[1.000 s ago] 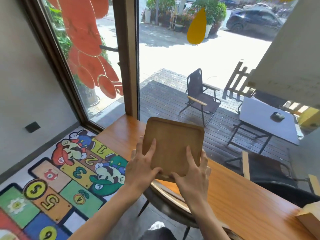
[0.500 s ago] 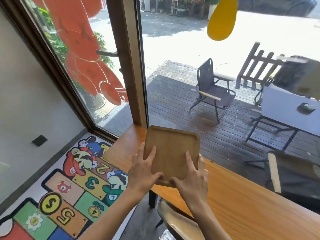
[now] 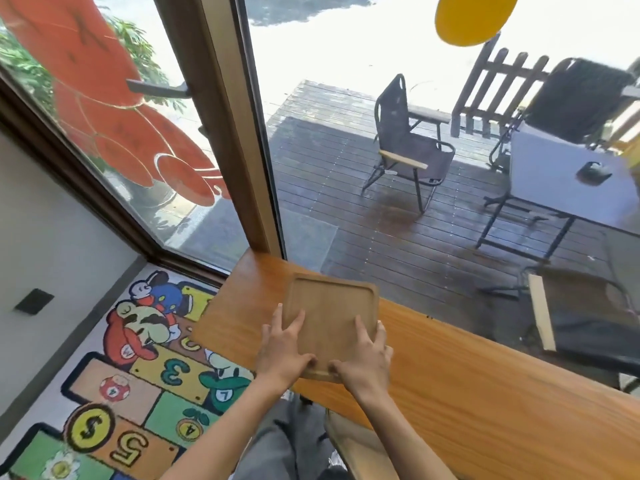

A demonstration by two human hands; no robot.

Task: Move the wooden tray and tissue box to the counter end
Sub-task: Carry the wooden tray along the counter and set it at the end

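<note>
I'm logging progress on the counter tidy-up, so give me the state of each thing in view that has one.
wooden tray: empty, right way up, held at its near edge over the counter's end; whether it touches the wood, cannot tell.
left hand: gripping the tray's near left corner.
right hand: gripping the tray's near right corner.
counter: bare apart from the tray.
folding chair: unfolded, unoccupied, outside on the deck.
tissue box: not in view.
</note>
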